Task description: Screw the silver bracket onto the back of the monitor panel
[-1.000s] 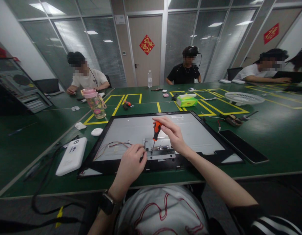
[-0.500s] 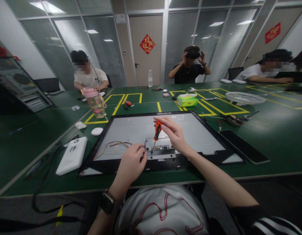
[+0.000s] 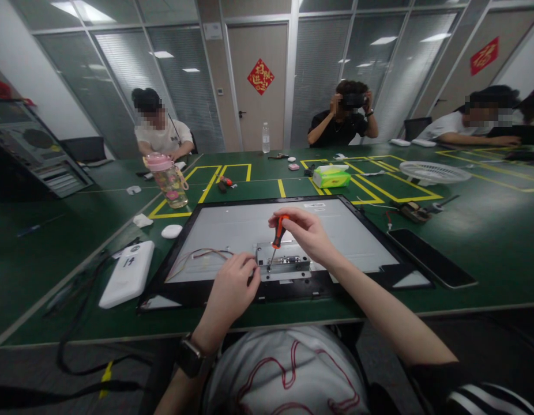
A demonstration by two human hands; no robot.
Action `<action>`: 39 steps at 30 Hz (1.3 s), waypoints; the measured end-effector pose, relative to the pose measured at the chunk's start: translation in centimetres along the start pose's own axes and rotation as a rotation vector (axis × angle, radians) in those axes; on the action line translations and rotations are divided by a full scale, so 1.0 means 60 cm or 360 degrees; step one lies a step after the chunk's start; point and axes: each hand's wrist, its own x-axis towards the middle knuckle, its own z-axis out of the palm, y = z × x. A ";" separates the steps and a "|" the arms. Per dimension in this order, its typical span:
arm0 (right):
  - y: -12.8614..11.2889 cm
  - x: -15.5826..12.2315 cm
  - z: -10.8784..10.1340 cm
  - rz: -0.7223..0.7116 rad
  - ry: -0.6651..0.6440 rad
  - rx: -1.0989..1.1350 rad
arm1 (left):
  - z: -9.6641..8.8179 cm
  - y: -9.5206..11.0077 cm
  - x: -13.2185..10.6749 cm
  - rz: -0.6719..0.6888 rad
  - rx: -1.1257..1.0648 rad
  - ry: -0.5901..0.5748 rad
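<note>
My right hand (image 3: 304, 230) is closed round the handle of an orange and black screwdriver (image 3: 279, 233). The shaft slants down, and its tip meets the lower left part of a metal bracket (image 3: 288, 275). At the bracket's left end, my left hand (image 3: 237, 279) grips the edge with bent fingers; some fingertips are hidden. The bracket lies near the front edge of a flat display panel (image 3: 232, 222) with a grey back and black frame. Thin coloured wires (image 3: 198, 253) trail across the panel, left of the bracket.
Left of the panel lie a white power bank (image 3: 127, 275), a white round case (image 3: 172, 231) and a pink-lidded bottle (image 3: 166, 181). A black phone (image 3: 431, 257) lies on the right. Behind are a tissue pack (image 3: 331, 176) and a fan grille (image 3: 435, 172). Several people sit round the green table.
The fingers of my right hand have curled from lying flat over the handle's top to wrapping round it. My left hand stays put. The person opposite shifted slightly right.
</note>
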 end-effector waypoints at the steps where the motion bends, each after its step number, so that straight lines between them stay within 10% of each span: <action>1: 0.000 0.000 -0.001 0.0014 -0.0045 0.0002 | 0.000 0.000 0.000 0.0002 0.0004 -0.0001; 25: -0.022 -0.005 0.008 -0.0285 0.0045 -0.0556 | 0.001 0.000 -0.002 -0.0013 0.0014 -0.0022; 39: 0.004 0.001 -0.004 -0.0015 0.0137 -0.0038 | 0.002 -0.002 -0.001 0.0015 0.0016 -0.0014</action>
